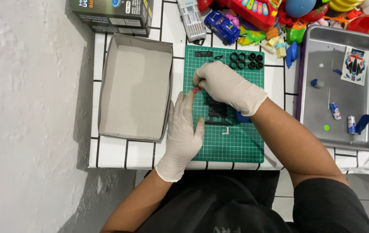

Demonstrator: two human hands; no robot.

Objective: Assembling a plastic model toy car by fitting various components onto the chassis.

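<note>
Two white latex gloves cover my hands: my left hand (183, 129) lies flat and released on the gridded green cutting mat (236, 144); my right hand (225, 84) pinches a small red part (196, 90), at ten o'clock of the black plastic chassis (216, 110), on a white-tiled surface (120, 153).

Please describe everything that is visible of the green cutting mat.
The green cutting mat is a rectangle with a pale printed grid, flat on the white tiled table. Small black tyres sit at its far edge. A black chassis part lies mid-mat. The gloved left hand presses its left edge; the gloved right hand hovers above.
</note>
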